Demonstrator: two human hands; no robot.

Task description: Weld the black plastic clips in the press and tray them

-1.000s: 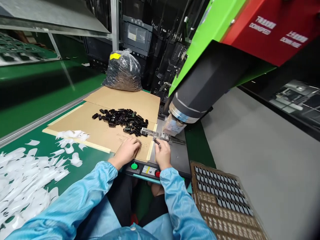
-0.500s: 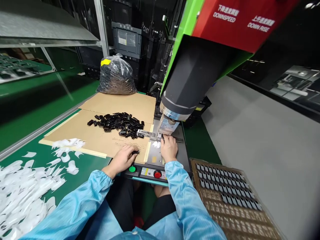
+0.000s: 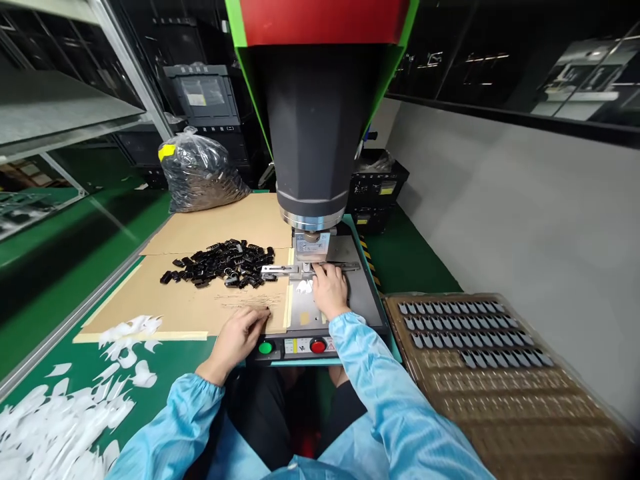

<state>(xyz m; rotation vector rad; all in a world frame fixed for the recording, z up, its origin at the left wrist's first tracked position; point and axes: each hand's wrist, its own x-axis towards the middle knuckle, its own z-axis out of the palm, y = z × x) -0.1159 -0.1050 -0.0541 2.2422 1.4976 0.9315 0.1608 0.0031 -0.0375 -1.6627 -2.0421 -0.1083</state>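
My left hand is closed in a pinch over the cardboard, with a small black plastic part barely showing at its fingertips. My right hand reaches to the metal fixture under the press head. Its fingers are bent together against the fixture, and whatever lies under the fingertips is hidden. A pile of black plastic parts lies on the cardboard, left of the fixture. Small white pieces rest on the metal plate beside my right hand.
White film pieces spread over the green table at left. A filled plastic bag stands behind the cardboard. A green button and a red button sit in front. At right, a tray holds rows of grey parts.
My view has swung so the press now stands upright near the middle. The black part in my left fingers shows less than before. My right hand stays at the fixture.
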